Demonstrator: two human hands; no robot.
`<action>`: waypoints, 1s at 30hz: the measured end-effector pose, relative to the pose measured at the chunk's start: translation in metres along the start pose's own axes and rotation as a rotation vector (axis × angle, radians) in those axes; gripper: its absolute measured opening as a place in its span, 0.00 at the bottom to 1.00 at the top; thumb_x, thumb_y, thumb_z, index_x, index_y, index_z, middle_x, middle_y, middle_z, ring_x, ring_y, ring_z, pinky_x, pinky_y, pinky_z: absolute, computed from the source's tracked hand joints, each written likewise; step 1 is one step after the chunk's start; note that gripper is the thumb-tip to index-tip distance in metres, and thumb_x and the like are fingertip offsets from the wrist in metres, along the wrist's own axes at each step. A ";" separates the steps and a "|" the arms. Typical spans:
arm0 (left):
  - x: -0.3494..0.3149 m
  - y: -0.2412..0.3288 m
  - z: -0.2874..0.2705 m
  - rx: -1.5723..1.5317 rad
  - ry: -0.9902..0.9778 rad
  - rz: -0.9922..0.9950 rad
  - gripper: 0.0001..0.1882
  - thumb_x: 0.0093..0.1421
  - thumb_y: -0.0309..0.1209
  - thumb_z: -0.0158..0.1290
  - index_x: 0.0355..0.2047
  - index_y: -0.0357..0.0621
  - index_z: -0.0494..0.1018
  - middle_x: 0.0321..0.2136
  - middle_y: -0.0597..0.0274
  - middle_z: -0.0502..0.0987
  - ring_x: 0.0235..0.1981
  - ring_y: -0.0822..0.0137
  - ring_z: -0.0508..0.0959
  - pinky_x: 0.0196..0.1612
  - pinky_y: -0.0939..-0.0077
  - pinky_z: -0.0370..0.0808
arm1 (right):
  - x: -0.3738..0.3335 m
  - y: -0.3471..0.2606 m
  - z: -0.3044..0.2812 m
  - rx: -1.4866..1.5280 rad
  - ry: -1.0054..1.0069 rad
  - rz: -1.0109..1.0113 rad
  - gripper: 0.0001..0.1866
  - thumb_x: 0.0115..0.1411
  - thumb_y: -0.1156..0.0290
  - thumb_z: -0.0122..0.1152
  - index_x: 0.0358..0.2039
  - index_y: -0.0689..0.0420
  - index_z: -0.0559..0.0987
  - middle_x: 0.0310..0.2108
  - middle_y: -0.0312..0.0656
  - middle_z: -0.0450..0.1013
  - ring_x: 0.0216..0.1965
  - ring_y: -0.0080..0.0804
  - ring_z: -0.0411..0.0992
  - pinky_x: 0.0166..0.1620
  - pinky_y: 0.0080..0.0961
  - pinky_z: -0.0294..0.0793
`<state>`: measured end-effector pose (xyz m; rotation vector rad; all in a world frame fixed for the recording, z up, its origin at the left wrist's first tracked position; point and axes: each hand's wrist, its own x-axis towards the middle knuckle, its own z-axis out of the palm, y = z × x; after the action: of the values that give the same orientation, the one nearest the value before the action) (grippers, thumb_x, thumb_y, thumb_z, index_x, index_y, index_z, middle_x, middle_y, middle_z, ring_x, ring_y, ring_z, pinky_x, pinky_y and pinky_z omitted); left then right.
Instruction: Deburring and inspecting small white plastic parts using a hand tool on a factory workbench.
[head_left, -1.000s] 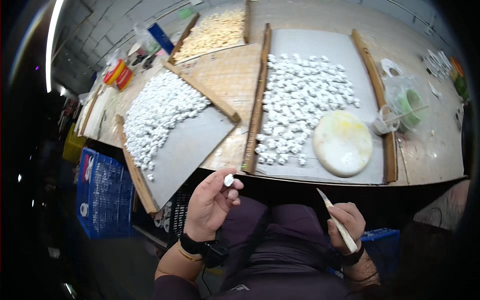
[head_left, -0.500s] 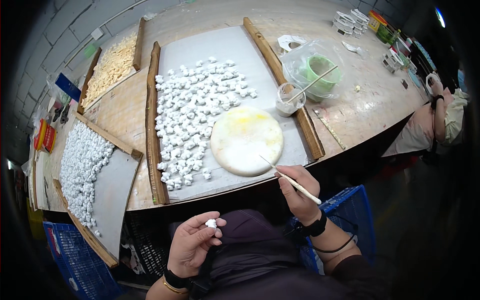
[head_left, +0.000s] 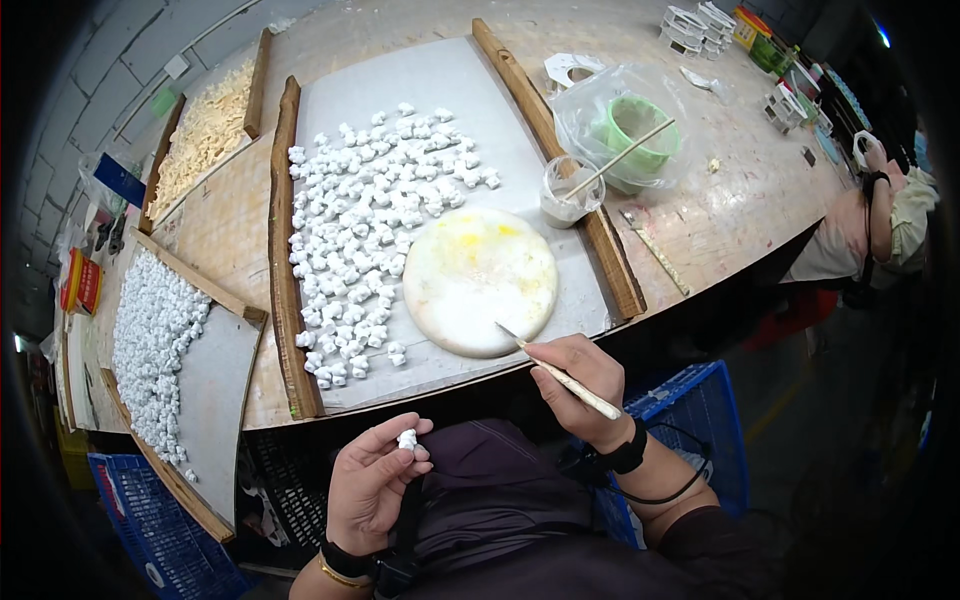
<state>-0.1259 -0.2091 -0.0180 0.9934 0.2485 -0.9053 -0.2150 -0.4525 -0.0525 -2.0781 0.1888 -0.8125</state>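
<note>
Between the thumb and fingers of my left hand [head_left: 375,480] is a small white figurine [head_left: 407,439], held low in front of the table edge. My right hand [head_left: 585,388] grips a thin paintbrush [head_left: 573,383] with a stained pale handle. The brush's dark tip lies over the near part of a round white disc [head_left: 480,300] with yellow smears, and seems to touch it. Left of the disc, many similar white figurines [head_left: 365,210] are spread on a pale board [head_left: 400,80] with wooden side rails.
A cup with a stick [head_left: 570,205] stands by the right wooden rail [head_left: 560,150], beside a green tub [head_left: 640,130] in clear plastic. Left are a tray of white pieces [head_left: 160,340] and one of cream pieces [head_left: 205,135]. Blue crates [head_left: 165,520] sit below; another person [head_left: 870,220] is far right.
The brush tip has shifted left and slightly down over the disc with my right hand. My left hand still holds the figurine, and the whole view has shifted a little.
</note>
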 end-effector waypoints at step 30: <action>0.013 -0.002 0.014 -0.006 -0.140 0.081 0.15 0.58 0.20 0.55 0.47 0.32 0.70 0.42 0.51 0.78 0.38 0.69 0.79 0.45 0.75 0.78 | -0.018 -0.033 0.003 0.390 -0.201 -0.099 0.15 0.51 0.76 0.64 0.41 0.62 0.80 0.38 0.47 0.75 0.34 0.36 0.75 0.37 0.25 0.74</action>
<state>-0.1216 -0.2279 -0.0188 0.9235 0.0924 -0.8954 -0.2322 -0.4230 -0.0360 -1.7922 -0.1723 -0.6343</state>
